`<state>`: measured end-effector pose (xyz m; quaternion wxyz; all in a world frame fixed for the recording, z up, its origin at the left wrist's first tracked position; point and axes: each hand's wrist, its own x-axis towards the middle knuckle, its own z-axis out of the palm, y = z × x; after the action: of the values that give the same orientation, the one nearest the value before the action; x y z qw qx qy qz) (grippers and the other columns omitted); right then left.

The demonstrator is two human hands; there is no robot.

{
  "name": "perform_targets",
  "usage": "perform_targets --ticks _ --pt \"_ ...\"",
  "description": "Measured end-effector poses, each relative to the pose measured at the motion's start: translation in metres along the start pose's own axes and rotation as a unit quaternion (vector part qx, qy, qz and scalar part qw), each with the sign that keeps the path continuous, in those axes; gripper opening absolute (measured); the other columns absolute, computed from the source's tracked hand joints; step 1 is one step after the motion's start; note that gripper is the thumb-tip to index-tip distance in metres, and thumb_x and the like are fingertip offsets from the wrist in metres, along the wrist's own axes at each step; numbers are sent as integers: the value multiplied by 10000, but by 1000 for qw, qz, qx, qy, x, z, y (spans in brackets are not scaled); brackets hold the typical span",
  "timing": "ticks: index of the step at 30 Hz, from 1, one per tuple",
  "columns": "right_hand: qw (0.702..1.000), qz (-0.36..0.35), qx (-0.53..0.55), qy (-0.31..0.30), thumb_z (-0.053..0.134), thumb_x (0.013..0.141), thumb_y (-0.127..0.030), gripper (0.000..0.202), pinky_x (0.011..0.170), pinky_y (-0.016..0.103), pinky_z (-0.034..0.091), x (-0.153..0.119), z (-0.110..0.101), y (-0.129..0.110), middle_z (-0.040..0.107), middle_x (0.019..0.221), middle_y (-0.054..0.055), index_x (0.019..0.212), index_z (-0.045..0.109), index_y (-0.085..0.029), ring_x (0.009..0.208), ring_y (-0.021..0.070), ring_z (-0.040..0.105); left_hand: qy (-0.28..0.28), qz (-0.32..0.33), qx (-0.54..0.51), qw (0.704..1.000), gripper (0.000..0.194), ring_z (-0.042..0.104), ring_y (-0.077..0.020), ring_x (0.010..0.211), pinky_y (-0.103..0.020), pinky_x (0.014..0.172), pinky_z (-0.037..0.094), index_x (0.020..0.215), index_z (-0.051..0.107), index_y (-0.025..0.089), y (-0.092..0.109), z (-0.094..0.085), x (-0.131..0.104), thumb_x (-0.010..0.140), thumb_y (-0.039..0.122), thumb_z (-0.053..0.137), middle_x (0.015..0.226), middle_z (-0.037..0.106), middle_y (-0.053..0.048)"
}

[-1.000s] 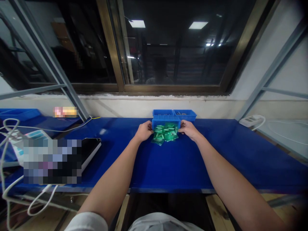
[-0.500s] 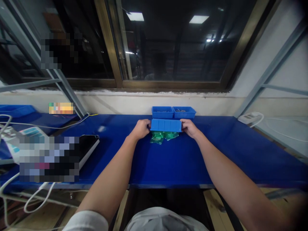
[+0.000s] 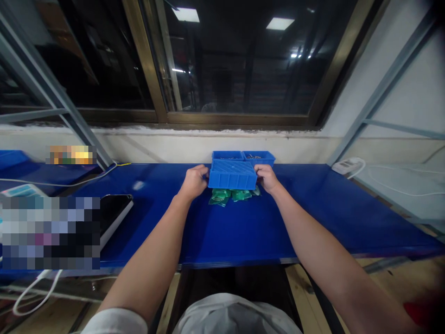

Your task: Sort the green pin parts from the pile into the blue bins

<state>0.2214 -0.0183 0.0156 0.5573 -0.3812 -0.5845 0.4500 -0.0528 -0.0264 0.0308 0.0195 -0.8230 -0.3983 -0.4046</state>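
A blue plastic bin (image 3: 232,175) is tipped over in front of me, its ribbed side and underside showing. My left hand (image 3: 196,180) grips its left end with closed fingers, and my right hand (image 3: 265,177) grips its right end the same way. Green plastic packets (image 3: 220,196) lie on the table just below the bin, partly hidden by it. Right behind stand two more blue bins, the left one (image 3: 226,154) partly covered by the held bin, the right one (image 3: 263,157) with small metal pieces inside.
On the blue table (image 3: 239,232), a dark device with a white edge (image 3: 120,218) lies at the left. A white power strip (image 3: 347,165) sits at the back right. Grey metal frames rise on both sides, and a cable runs along the back left.
The held bin has tipped further, so its underside now shows. More of the green packets are visible below it. The whole view has shifted slightly.
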Motion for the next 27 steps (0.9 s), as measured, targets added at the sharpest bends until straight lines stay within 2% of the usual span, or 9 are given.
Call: perform_targets --ticks 4,7,10,12,15,18,20,22,27 --pt "998 32 -47 5 458 517 -208 67 406 214 215 0 1 6 358 400 -56 466 422 -184 382 80 322 26 -16 0 1000 151 529 -121 621 -214 593 402 553 481 169 -5 8 -2 567 25 439 650 560 -15" --pt "996 44 -74 19 479 532 -214 60 411 212 231 1 3 12 404 423 -53 489 462 -176 392 81 351 65 -46 -25 996 121 581 -140 736 -223 678 433 586 475 173 -5 15 -4 610 54 473 787 635 -36" --pt "999 13 -26 44 472 553 -219 45 413 218 268 2 6 9 419 430 -54 528 485 -183 399 94 382 90 -94 -46 990 83 603 -147 810 -218 722 441 667 502 173 2 17 -3 645 93 512 917 668 -43" --pt "999 -23 20 38 474 559 -210 33 430 225 316 3 10 3 439 460 -52 562 499 -189 425 103 411 105 -142 -29 984 91 607 -143 753 -216 697 441 764 545 172 9 15 -1 681 138 531 867 675 -32" --pt "996 -60 64 10 501 574 -213 82 502 242 402 2 18 -8 515 583 -34 644 538 -195 534 119 483 146 -194 11 970 212 598 -137 673 -218 665 432 950 583 174 19 10 1 762 247 519 778 662 -20" --pt "996 -67 52 -26 533 590 -243 243 592 263 458 0 27 -14 620 846 11 822 598 -211 789 176 562 186 -239 50 952 296 603 -146 706 -230 684 428 1057 584 189 20 3 4 823 316 456 815 660 -35" --pt "997 -62 24 -34 554 594 -251 374 634 274 472 -1 30 -15 616 1063 31 964 606 -232 977 214 538 200 -285 83 934 316 608 -162 737 -252 714 430 1081 586 191 14 -4 7 837 318 429 830 662 -49" --pt "999 -47 -22 -12 581 588 -243 450 673 290 479 1 27 -14 592 1159 44 1038 599 -238 1060 233 509 207 -343 116 909 313 614 -187 772 -290 749 435 1076 593 192 1 -13 10 838 302 422 845 668 -71" --pt "987 37 -127 95 589 576 -185 418 775 353 474 8 11 -8 645 1053 83 993 622 -188 967 225 578 157 -478 158 850 265 603 -299 910 -419 785 463 959 645 180 -49 -36 15 727 273 559 878 668 -144"
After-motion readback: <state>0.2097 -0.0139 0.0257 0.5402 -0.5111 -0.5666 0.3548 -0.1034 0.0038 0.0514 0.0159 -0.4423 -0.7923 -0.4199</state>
